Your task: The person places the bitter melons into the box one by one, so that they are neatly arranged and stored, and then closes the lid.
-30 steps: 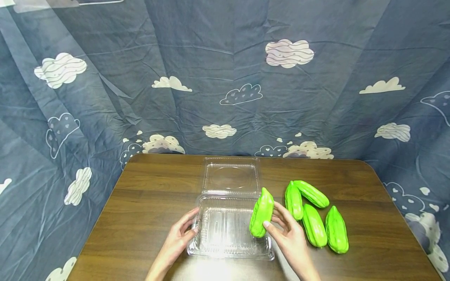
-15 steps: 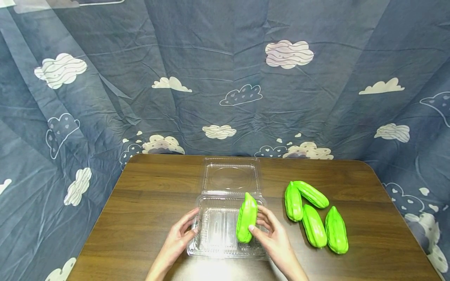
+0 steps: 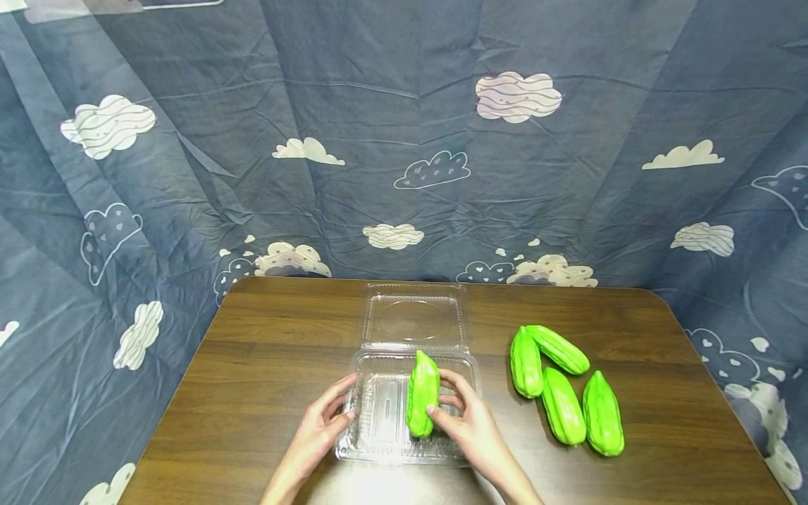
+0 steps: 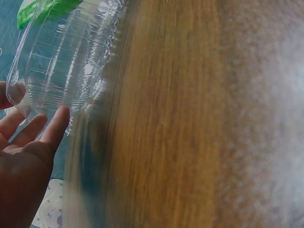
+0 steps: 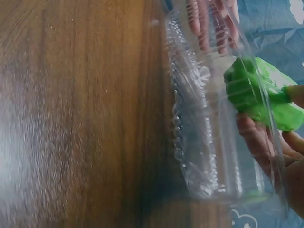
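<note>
A bright green, ridged bitter melon (image 3: 422, 395), glossy like a model, is held upright between the thumb and fingers of my right hand (image 3: 470, 424). It is over the base of a clear plastic clamshell container (image 3: 379, 452), whose lid (image 3: 414, 319) lies folded back. In the right wrist view the bitter melon (image 5: 259, 90) shows partly through the container wall, so contact with the base cannot be told. My left hand (image 3: 318, 426) holds the container's left side, with the thumb at the rim. Its fingers (image 4: 56, 126) lie against the outer wall in the left wrist view.
Several more green bitter melons (image 3: 564, 407) lie grouped on the brown wooden table (image 3: 265, 337), right of the container. Behind the table hangs a blue cloth (image 3: 353, 196) with cloud prints.
My right hand has moved left with the bitter melon, from the container's right side to over its middle. The left hand and the container have stayed in place.
</note>
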`<state>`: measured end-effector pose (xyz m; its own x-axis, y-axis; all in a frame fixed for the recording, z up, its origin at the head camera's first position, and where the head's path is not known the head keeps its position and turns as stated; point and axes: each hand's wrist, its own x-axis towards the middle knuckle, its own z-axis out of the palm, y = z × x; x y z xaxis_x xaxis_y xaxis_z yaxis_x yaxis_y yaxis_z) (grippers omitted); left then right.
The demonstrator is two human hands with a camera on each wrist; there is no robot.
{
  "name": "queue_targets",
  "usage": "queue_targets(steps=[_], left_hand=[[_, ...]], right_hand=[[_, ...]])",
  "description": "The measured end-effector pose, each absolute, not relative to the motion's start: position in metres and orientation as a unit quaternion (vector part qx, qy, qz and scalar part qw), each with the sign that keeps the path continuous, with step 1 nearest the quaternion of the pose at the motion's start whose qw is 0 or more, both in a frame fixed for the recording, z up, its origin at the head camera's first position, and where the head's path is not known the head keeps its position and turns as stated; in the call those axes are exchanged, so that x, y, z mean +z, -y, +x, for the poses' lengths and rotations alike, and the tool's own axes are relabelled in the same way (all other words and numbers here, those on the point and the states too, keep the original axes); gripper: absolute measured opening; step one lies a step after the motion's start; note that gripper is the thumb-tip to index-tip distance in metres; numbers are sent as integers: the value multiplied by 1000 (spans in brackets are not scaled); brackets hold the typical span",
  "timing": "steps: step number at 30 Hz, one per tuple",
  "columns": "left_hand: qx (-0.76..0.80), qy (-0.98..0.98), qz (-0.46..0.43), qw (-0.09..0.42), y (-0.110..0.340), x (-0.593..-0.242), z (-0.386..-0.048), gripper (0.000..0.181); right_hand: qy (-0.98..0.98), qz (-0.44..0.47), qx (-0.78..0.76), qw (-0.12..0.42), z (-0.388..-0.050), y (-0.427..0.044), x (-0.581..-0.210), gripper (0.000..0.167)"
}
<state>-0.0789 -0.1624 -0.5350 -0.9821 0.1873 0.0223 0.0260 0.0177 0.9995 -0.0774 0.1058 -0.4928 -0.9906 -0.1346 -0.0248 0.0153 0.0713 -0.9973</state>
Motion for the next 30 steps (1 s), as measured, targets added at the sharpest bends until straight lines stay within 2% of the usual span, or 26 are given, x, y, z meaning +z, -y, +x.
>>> queue_targets(steps=[7,18,26,30], left_hand=[[701,-707,70,60,162,-534,-79,59],[698,-709,74,60,161,-535,-78,58],[698,-710,72,60,161,-535,-80,59],[699,-709,71,61,162,-536,-79,59]], right_hand=[[-746,-72,-658,63,-84,-96,-499,58],[-766,-121,-622,109,-93,-83,-504,59],[-781,-107,-605,110,-100,-73,-507,60],[-756,-103,-631,140,-99,-67,-509,58]])
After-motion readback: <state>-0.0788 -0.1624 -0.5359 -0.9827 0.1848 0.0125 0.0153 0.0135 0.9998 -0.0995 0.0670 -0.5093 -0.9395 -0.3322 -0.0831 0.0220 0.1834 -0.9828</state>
